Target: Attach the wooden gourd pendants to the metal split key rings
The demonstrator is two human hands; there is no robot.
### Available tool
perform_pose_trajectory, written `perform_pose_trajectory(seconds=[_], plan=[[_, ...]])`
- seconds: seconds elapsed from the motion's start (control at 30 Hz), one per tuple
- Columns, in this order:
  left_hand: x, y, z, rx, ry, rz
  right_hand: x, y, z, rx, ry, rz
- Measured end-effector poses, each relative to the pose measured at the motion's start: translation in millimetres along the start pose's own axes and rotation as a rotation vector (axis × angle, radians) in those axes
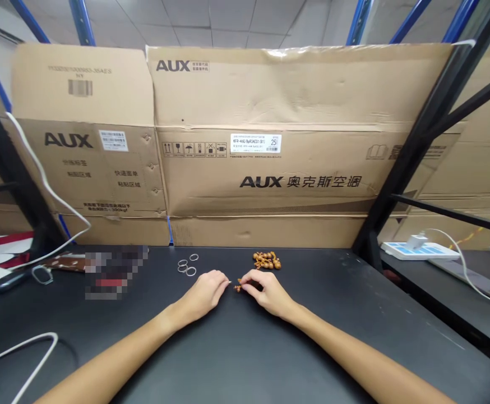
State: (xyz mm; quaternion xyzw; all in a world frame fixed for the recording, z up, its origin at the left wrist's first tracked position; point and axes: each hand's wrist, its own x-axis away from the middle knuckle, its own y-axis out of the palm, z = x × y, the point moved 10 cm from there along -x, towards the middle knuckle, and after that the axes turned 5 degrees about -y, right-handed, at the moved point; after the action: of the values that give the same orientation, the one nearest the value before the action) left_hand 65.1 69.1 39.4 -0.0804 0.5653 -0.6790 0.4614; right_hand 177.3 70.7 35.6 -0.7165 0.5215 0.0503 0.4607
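Just below the middle of the frame both hands meet on the black table (312,336) over one small brown piece (238,287). The work in hand looks like fine fingertip handling of that single piece, taken apart from the others. The right hand (269,293) is nearly closed, thumb and forefinger pinched on the piece, the other fingers curled under and the heel of the hand on the table. The left hand (204,293) lies palm down, its fingers drawn together to a point just beside the piece. Whether they touch it or grip anything of their own is too small to tell.

Slightly above the right hand lies a little heap of brown beads (267,260). Above the left hand, a few metal rings (187,265) are scattered, near but apart from both hands.

By my judgement any further handling calls for a steady pinch and small, slow finger motions – the piece is tiny and could slip or roll on the smooth top – with the wrists kept resting on the table
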Motion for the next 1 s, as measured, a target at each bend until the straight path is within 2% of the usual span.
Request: perform_pose_trajectory(seconds=[0.1, 0.27, 0.53, 0.83, 1.0], plan=[[-1, -3.4, -5, 0.181, -0.116, 0.022, 0, 3, 1, -0.027, 0.041, -0.009], [1, -0.7, 5, 0.291, -0.107, -0.012, 0, 5, 1, -0.096, 0.074, -0.018], [2, -9.0, 8, 0.313, -0.070, 0.063, -1, 3, 3, -0.046, 0.085, 0.008], [5, -8.8, 16, 0.262, 0.020, 0.088, 1, 3, 4, 0.114, 0.034, 0.034], [5, -3.6, 18, 0.221, 0.052, 0.058, 1, -2, -7, 0.078, -0.072, 0.072]])
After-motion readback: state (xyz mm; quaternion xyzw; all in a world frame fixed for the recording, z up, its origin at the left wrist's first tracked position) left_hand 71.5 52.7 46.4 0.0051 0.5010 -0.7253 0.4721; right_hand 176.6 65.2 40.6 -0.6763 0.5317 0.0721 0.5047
